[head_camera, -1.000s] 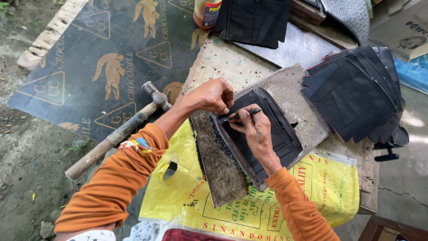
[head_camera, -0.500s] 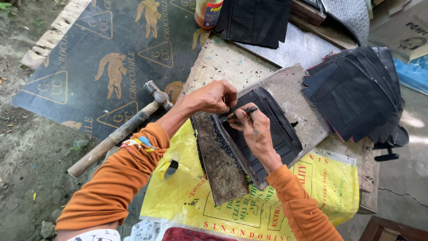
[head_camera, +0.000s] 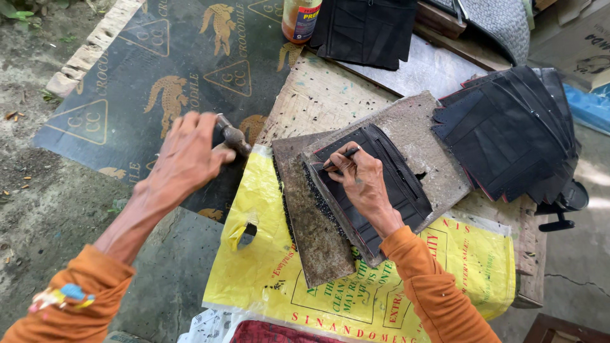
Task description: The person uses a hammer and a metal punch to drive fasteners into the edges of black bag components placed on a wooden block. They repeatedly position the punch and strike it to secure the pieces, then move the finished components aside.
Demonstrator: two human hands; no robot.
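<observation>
A black stitched leather piece [head_camera: 397,174] lies on a rough grey slab [head_camera: 427,136]. My right hand [head_camera: 362,187] rests on the leather and pinches a thin dark pointed tool [head_camera: 340,159] whose tip touches the piece near its upper left edge. My left hand [head_camera: 187,155] is off to the left over the dark mat, closed around a hammer whose metal head [head_camera: 232,135] sticks out past my fingers. The handle is hidden under my hand and arm. Both sleeves are orange.
A second rusty slab [head_camera: 311,232] lies beside the first on a yellow printed sack [head_camera: 260,267]. A stack of black leather pieces [head_camera: 508,133] sits at the right, more black pieces [head_camera: 362,28] and an orange bottle [head_camera: 300,18] at the top. A dark printed mat [head_camera: 140,70] covers the left, with bare ground beyond.
My left hand has left the leather piece, swung left and closed on the hammer. My right hand stays on the piece with the thin tool.
</observation>
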